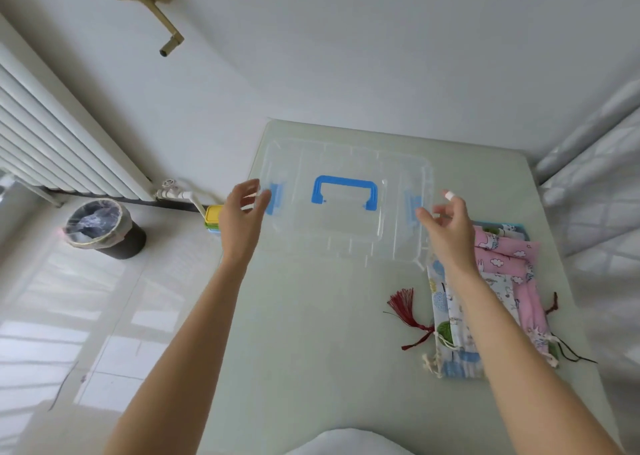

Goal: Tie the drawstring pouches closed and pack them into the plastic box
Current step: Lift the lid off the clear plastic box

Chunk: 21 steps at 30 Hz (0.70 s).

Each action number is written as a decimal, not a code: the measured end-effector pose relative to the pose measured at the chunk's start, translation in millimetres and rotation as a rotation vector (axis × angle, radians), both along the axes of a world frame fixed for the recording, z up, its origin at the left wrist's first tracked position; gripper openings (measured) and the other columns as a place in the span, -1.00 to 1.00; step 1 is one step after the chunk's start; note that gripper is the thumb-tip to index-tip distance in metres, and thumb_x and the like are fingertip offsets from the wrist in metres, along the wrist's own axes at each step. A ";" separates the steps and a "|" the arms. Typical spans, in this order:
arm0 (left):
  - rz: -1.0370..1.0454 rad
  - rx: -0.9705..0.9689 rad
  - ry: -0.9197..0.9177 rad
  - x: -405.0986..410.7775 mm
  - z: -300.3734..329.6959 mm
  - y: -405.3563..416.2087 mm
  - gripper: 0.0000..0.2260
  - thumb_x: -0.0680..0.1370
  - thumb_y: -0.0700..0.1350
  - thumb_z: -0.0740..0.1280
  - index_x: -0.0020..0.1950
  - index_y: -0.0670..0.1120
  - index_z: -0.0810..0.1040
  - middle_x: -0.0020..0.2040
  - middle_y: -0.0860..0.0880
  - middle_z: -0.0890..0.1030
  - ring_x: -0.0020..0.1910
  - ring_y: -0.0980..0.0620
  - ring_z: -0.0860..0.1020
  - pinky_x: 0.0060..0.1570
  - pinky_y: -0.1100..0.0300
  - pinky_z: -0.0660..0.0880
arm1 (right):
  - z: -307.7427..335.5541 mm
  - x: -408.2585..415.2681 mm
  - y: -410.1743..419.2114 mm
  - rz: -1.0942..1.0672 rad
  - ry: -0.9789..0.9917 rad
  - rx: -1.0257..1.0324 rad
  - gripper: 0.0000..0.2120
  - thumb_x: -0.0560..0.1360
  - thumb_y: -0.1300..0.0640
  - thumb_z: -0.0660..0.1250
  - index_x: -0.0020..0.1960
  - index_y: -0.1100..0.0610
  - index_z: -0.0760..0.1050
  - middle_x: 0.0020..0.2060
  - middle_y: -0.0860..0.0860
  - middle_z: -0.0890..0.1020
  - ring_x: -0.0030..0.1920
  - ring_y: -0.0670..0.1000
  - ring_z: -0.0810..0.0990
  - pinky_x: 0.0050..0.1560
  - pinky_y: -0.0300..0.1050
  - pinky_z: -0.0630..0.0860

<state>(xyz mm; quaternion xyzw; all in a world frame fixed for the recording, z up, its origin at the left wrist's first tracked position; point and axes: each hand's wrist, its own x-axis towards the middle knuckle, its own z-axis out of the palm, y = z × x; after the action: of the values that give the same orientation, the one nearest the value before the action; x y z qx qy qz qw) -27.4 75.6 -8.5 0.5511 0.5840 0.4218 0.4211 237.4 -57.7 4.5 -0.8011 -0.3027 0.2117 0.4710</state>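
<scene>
A clear plastic box (346, 233) with a blue handle (344, 191) and its lid on stands at the far middle of the pale table (311, 333). My left hand (242, 212) hovers with fingers apart just beside the blue latch (275, 196) on the box's left end. At the box's right end, beside the other blue latch (412, 208), my right hand (446, 226) is open too. A pile of patterned drawstring pouches (502, 281), pink and white-blue, lies flat to the right, partly under my right forearm. A dark red tassel (405, 307) sticks out on the pile's left.
A lined black waste bin (104, 227) stands on the tiled floor at the left, near a white radiator (52, 136). A yellow-green small container (213, 219) sits on the floor by the table's left edge. A quilted white bed (602, 212) borders the table's right side.
</scene>
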 end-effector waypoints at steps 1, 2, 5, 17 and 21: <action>0.019 0.024 0.020 -13.0 0.6 -15.2 -0.79 0.51 -0.06 0.35 0.14 -0.05 0.53 0.07 0.04 0.59 -0.03 0.16 0.56 -0.09 0.41 0.43 | 1.9 -6.4 -16.7 0.052 -0.016 -0.027 -0.52 0.50 0.04 0.35 0.35 0.14 0.31 0.01 0.01 0.48 -0.05 -0.03 0.48 -0.14 -0.25 0.42; 0.022 0.044 0.057 -24.5 -1.8 -28.5 -0.82 0.50 -0.05 0.36 0.08 -0.03 0.54 0.03 0.05 0.60 -0.09 0.17 0.56 -0.11 0.38 0.44 | 0.0 -11.5 -31.3 0.109 -0.031 -0.068 -0.54 0.50 0.03 0.35 0.33 0.15 0.34 -0.02 0.01 0.48 -0.08 -0.03 0.47 -0.17 -0.30 0.38; -0.036 0.066 0.211 -64.6 -29.8 -77.4 -0.83 0.46 -0.07 0.42 0.03 0.00 0.53 -0.05 0.06 0.61 -0.18 0.14 0.56 -0.16 0.27 0.47 | -22.5 -34.6 -71.4 0.227 -0.002 -0.223 -0.55 0.49 0.05 0.36 0.32 0.12 0.35 0.04 0.03 0.49 -0.12 -0.05 0.51 -0.19 -0.33 0.38; -0.261 -0.386 0.480 -87.3 -114.0 -108.5 -0.49 0.51 -0.05 0.36 0.42 -0.08 0.32 0.33 -0.10 0.47 0.25 -0.07 0.49 0.22 0.05 0.41 | -96.5 -61.6 -88.6 0.398 0.270 -0.715 -0.37 0.50 0.05 0.29 0.49 0.10 0.10 0.25 0.19 0.49 0.14 0.13 0.52 0.21 0.12 0.46; -0.235 -0.172 0.462 -54.4 -95.4 -85.3 -0.50 0.53 -0.03 0.33 0.44 -0.05 0.28 0.38 -0.09 0.39 0.32 -0.06 0.41 0.25 0.05 0.37 | -74.2 -43.2 -70.7 0.286 0.004 -0.479 -0.49 0.53 0.14 0.25 0.44 0.14 0.19 0.33 0.10 0.41 0.21 0.10 0.47 0.17 -0.05 0.40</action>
<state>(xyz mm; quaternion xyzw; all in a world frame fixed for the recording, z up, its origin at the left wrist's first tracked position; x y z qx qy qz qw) -81.8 -9.7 -103.9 0.6588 0.6305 0.1819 0.3679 194.2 -128.4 -69.7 -0.8384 -0.3528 0.3432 0.2341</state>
